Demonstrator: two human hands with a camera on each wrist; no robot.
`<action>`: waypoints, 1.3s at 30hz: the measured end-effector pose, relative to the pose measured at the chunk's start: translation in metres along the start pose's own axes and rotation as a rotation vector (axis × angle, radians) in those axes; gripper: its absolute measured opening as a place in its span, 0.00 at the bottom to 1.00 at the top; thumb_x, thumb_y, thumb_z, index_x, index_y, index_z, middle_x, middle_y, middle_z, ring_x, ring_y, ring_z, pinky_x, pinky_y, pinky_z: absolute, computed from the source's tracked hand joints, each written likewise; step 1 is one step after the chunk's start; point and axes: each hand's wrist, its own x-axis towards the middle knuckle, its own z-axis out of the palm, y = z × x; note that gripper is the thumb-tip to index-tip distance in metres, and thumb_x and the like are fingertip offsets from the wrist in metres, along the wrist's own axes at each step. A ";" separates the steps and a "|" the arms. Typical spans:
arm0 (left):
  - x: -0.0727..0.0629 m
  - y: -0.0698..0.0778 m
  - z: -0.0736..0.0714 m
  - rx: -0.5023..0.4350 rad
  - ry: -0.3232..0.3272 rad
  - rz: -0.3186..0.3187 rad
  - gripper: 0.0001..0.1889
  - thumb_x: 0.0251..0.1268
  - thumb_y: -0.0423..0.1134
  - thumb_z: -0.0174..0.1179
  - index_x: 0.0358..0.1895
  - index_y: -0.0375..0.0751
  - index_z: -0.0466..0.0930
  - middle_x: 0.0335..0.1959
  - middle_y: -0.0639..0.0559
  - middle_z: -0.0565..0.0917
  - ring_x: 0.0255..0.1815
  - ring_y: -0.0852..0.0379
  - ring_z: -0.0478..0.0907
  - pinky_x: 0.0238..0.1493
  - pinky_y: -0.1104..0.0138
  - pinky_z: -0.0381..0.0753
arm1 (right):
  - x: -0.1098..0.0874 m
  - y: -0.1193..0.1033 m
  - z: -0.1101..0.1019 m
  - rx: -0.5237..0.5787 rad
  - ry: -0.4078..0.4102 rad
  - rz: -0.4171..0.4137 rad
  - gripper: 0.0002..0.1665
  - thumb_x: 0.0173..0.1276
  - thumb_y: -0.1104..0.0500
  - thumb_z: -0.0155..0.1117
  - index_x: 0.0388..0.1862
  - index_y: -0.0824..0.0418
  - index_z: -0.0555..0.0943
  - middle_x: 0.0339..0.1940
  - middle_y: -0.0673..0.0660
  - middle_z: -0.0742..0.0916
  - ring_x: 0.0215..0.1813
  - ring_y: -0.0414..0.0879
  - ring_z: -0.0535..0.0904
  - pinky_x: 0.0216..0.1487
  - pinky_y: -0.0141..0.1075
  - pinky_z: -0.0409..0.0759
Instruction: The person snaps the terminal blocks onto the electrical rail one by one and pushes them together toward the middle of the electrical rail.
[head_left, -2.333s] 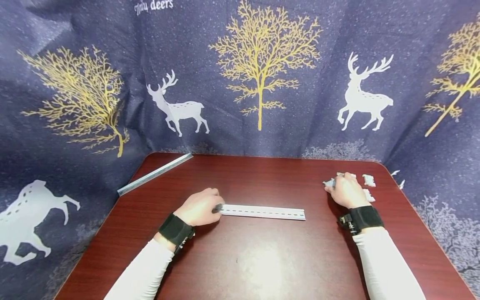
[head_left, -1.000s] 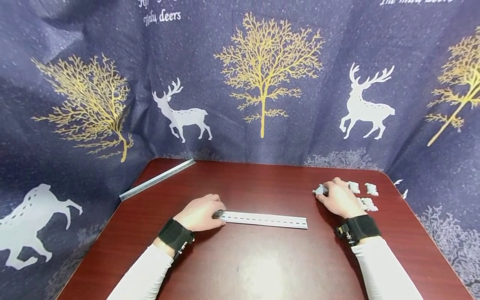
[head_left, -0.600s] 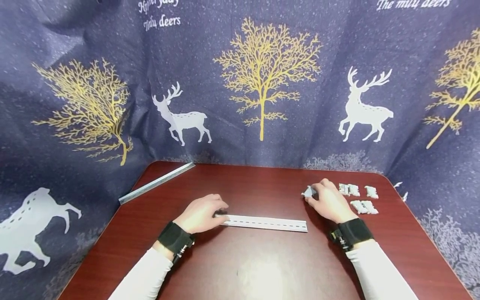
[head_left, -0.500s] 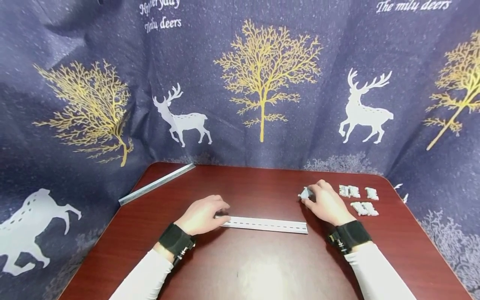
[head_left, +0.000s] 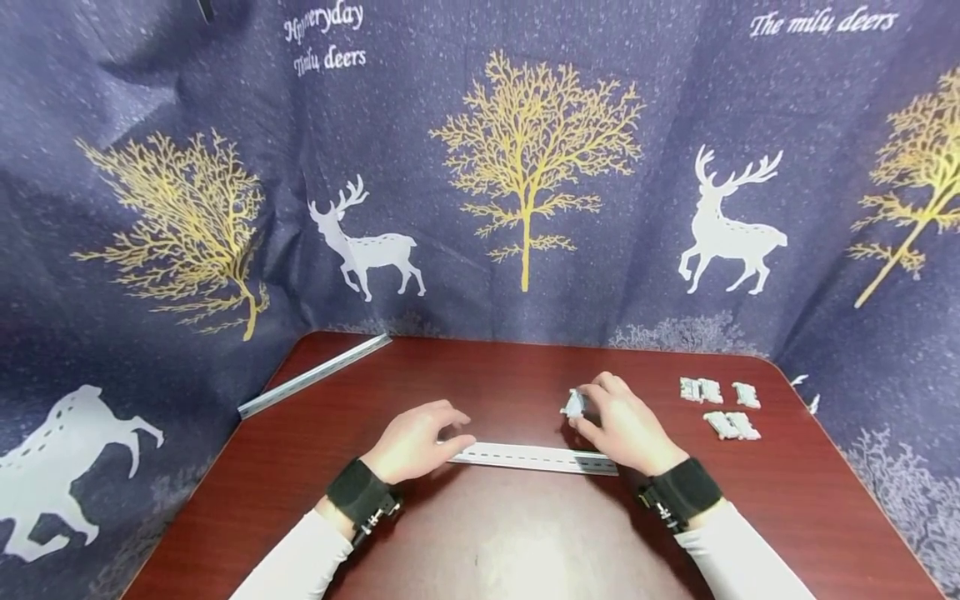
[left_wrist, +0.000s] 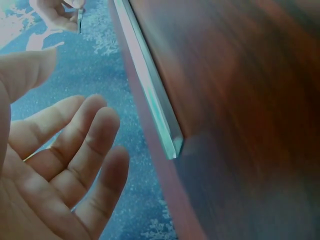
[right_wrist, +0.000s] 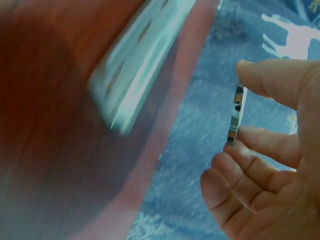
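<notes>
A slotted metal DIN rail (head_left: 525, 457) lies crosswise on the table, its right end under the shadow of my right hand (head_left: 622, 425). That hand pinches a small pale grey terminal block (head_left: 574, 404) between thumb and fingertips, above and behind the rail. In the right wrist view, the thin edge of the terminal block (right_wrist: 236, 115) shows dark holes and copper-coloured metal. My left hand (head_left: 420, 442) is at the rail's left end, thumb overlapping it in the head view. Its fingers are loosely bent and hold nothing, as the left wrist view shows of the palm (left_wrist: 35, 195).
A second DIN rail (head_left: 315, 375) lies slanted along the table's back left edge. Several more terminal blocks (head_left: 722, 425) rest at the back right of the brown table (head_left: 420, 550). Behind the table hangs a dark blue cloth (head_left: 465, 308) printed with deer and trees.
My right hand has carried the terminal block left from the group at the back right toward the rail. My left hand has loosened from the rail's end and shifted slightly right.
</notes>
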 end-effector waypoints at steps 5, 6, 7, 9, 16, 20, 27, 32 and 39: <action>0.000 0.004 0.008 -0.047 0.005 -0.005 0.17 0.76 0.52 0.72 0.56 0.45 0.93 0.40 0.61 0.88 0.42 0.62 0.85 0.46 0.61 0.86 | -0.004 -0.016 0.004 0.016 0.016 -0.073 0.26 0.66 0.54 0.86 0.57 0.65 0.88 0.47 0.52 0.81 0.48 0.45 0.75 0.44 0.42 0.82; 0.000 0.005 0.009 -0.056 0.005 -0.008 0.17 0.76 0.52 0.72 0.56 0.45 0.93 0.40 0.61 0.88 0.42 0.61 0.85 0.46 0.61 0.86 | -0.005 -0.020 0.004 0.018 0.018 -0.087 0.26 0.66 0.54 0.86 0.57 0.65 0.88 0.47 0.52 0.81 0.48 0.45 0.75 0.45 0.42 0.82; -0.001 0.006 0.011 -0.070 0.003 -0.011 0.17 0.76 0.52 0.72 0.56 0.45 0.93 0.41 0.61 0.88 0.43 0.61 0.85 0.46 0.61 0.86 | -0.005 -0.023 0.004 0.022 0.018 -0.098 0.26 0.66 0.54 0.86 0.57 0.65 0.88 0.47 0.52 0.81 0.48 0.45 0.75 0.45 0.42 0.82; -0.001 0.008 0.013 -0.103 0.004 -0.015 0.16 0.76 0.51 0.72 0.55 0.45 0.94 0.41 0.60 0.89 0.43 0.60 0.86 0.47 0.60 0.86 | -0.007 -0.030 0.005 0.031 0.017 -0.121 0.27 0.66 0.53 0.86 0.58 0.65 0.88 0.48 0.53 0.82 0.49 0.45 0.76 0.45 0.41 0.83; -0.003 0.018 0.017 -0.209 0.001 -0.004 0.15 0.77 0.49 0.72 0.55 0.43 0.94 0.40 0.62 0.88 0.41 0.60 0.85 0.47 0.63 0.85 | -0.010 -0.052 0.007 0.061 0.020 -0.185 0.27 0.65 0.54 0.87 0.58 0.63 0.88 0.49 0.52 0.83 0.50 0.43 0.77 0.48 0.41 0.83; -0.003 0.022 0.018 -0.243 0.006 0.011 0.14 0.77 0.48 0.72 0.53 0.43 0.94 0.38 0.65 0.87 0.39 0.63 0.83 0.44 0.65 0.83 | -0.009 -0.062 0.011 0.081 0.028 -0.223 0.28 0.63 0.53 0.87 0.58 0.63 0.88 0.49 0.52 0.84 0.51 0.43 0.78 0.49 0.41 0.84; -0.001 0.025 0.020 -0.315 -0.031 0.009 0.14 0.77 0.47 0.72 0.54 0.43 0.94 0.37 0.66 0.85 0.38 0.67 0.80 0.41 0.67 0.81 | -0.009 -0.073 0.015 0.080 0.033 -0.274 0.28 0.63 0.53 0.87 0.59 0.61 0.88 0.50 0.51 0.83 0.50 0.42 0.77 0.48 0.39 0.84; 0.003 0.027 0.021 -0.361 -0.044 -0.005 0.12 0.79 0.48 0.71 0.54 0.46 0.94 0.37 0.67 0.85 0.36 0.67 0.80 0.40 0.67 0.81 | -0.009 -0.078 0.014 0.096 0.038 -0.286 0.29 0.64 0.53 0.87 0.60 0.60 0.88 0.50 0.49 0.82 0.51 0.43 0.78 0.46 0.38 0.84; 0.001 0.027 0.019 -0.470 -0.102 -0.042 0.12 0.80 0.50 0.70 0.53 0.48 0.94 0.37 0.65 0.87 0.28 0.67 0.85 0.35 0.68 0.83 | -0.007 -0.087 0.019 0.109 0.029 -0.309 0.28 0.66 0.52 0.86 0.61 0.60 0.87 0.51 0.50 0.82 0.51 0.43 0.78 0.47 0.38 0.84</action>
